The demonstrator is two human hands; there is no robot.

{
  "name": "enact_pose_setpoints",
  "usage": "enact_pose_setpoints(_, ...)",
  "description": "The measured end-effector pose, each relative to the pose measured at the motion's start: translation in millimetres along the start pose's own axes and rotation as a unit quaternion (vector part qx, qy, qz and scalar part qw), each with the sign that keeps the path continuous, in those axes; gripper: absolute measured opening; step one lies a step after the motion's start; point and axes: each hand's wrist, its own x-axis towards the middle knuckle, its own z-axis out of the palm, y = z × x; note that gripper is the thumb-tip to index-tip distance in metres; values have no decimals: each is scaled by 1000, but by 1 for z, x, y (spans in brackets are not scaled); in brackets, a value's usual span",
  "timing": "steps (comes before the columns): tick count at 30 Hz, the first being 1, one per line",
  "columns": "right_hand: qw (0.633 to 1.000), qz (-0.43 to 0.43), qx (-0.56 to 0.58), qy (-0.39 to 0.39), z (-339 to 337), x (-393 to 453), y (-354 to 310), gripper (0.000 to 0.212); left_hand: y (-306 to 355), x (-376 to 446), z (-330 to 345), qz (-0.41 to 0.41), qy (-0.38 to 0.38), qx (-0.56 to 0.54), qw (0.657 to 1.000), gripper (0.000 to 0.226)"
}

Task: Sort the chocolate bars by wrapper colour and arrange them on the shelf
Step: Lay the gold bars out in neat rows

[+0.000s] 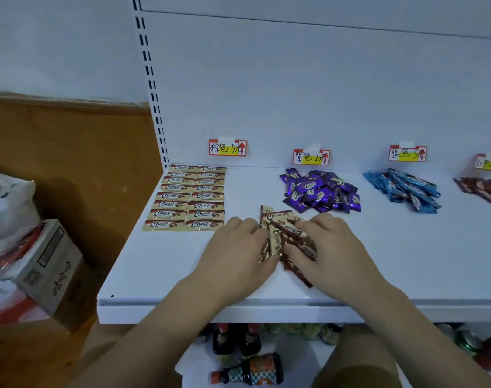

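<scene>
On the white shelf (pixel 160 270), cream-and-brown Choco bars (pixel 189 197) lie in two neat columns at the left. A loose pile of the same cream bars (pixel 277 233) sits at the middle front. My left hand (pixel 238 247) presses on the pile's left side and my right hand (pixel 325 247) on its right, fingers gripping bars. A heap of purple bars (pixel 321 191) lies behind the pile, a heap of blue bars (pixel 406 190) further right, and red bars (pixel 482 189) at the right edge.
Handwritten price tags (pixel 227 147) are stuck on the back panel above each group. A cardboard box (pixel 51 264) and a white plastic bag (pixel 6 203) stand to the left of the shelf. Dark bottles (pixel 249 369) and cans (pixel 468 341) sit on the shelf below.
</scene>
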Motion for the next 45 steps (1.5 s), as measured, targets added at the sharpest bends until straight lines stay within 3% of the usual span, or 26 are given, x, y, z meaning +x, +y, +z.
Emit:
enact_pose_setpoints(5, 999, -40, -6, 25, -2, -3, -4, 63, -1, 2, 0, -41, -5, -11, 999, 59)
enact_pose_setpoints(9, 996, -93, 0, 4, -9, -3, 0, 67, 1, 10, -6, -60, -11, -66, 996, 46)
enact_pose_setpoints(12, 997, -78, -4, -13, -5, -7, 3, 63, 10, 22, -12, -92, -18, -56, 994, 45)
enact_pose_setpoints(19, 992, -61, 22, 108, 12, -18, 7, 34, 12, 43, -9, -181, -56, -137, 972, 41)
enact_pose_setpoints(24, 983, -47, 13, 176, 16, -18, 8, 28, 0, 36, -13, -183, 17, -262, 947, 16)
enact_pose_setpoints(27, 977, -63, -27, 201, 15, -14, 7, 24, -8, 18, -15, -73, 99, -170, 978, 2)
enact_pose_setpoints(30, 966, -78, -49, 241, 9, -10, 3, 18, -17, -2, -12, 15, 142, -63, 988, 3)
enact_pose_setpoints(36, 965, -71, 25, 250, 12, -6, -14, 13, -22, -33, -10, -10, 141, 9, 990, 22)
enact_pose_setpoints(41, 967, -82, 90, 225, 14, -5, -36, 26, -40, -58, -17, -43, 142, 37, 988, 29)
enact_pose_setpoints(45, 957, -146, 116, 225, 18, 0, -62, 19, -61, -79, -16, -48, 113, 42, 992, 32)
